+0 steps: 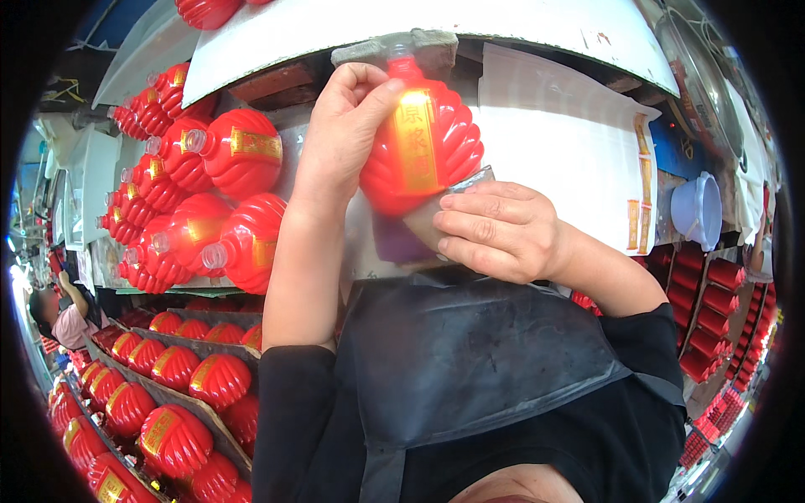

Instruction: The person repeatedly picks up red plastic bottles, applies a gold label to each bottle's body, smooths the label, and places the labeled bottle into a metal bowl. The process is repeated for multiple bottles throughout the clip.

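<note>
A red ribbed bottle [459,126] with a gold label [417,142] lies in front of me, its clear neck pointing away on a grey padded rest [436,49]. My left hand [345,117] grips the bottle's shoulder, thumb across the red surface by the label's top corner and fingers curled behind. Against the bottle's lower right side, my right hand [501,230] has its fingers pressed together over a thin grey flat piece [426,222]. Much of that piece is hidden under the fingers, and its exact kind cannot be made out.
More red bottles [243,155] crowd the table at left, necks toward me or sideways. Racks of red bottles [176,440] stand at lower left. A white sheet [562,142] with gold label strips [644,184] lies at right, beside a pale blue bucket [698,211]. Another person [71,314] is far left.
</note>
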Motion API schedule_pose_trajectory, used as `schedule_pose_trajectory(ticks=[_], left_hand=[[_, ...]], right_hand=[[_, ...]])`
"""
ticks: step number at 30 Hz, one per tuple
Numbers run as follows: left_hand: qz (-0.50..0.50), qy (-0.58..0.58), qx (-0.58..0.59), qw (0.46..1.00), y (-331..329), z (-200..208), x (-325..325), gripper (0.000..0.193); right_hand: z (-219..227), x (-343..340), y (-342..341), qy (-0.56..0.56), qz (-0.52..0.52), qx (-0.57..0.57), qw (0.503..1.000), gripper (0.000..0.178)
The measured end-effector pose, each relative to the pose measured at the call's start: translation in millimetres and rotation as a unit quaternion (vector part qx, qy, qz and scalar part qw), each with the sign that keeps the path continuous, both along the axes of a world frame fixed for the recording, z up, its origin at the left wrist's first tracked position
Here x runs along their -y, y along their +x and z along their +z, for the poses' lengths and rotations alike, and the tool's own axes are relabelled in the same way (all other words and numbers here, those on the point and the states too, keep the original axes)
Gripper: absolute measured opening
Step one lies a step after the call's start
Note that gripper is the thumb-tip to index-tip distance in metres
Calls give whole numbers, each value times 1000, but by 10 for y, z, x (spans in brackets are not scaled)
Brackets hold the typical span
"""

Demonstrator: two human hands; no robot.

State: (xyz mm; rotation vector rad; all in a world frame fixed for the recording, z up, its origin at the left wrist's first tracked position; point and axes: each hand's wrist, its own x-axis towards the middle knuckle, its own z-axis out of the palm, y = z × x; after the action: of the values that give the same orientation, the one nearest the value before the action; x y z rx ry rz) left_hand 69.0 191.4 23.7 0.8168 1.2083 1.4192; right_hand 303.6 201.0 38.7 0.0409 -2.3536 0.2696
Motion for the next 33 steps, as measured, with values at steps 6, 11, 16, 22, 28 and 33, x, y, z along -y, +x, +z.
schedule_pose_trajectory(ticks=[6,11,16,22,28,33], left_hand=[[-3,11,-38,999,-7,-22,10,15],[-20,33,-59,998,-46,-80,-5,16],[0,43,-75,996,-44,-56,44,17],[15,83,-90,992,74,39,277,18],[14,100,-47,994,113,148,410,30],[-22,86,-121,989,152,206,413,74]], right_hand=[[-29,-72,-4,-253,-140,-76,954,31],[-125,128,-29,15,-37,-28,999,12],[53,68,-82,-185,-132,-33,973,26],[384,-448,-417,-121,-199,-14,972,32],[607,-522,-368,-211,-126,28,969,32],[568,-509,-396,-122,-155,54,979,31]])
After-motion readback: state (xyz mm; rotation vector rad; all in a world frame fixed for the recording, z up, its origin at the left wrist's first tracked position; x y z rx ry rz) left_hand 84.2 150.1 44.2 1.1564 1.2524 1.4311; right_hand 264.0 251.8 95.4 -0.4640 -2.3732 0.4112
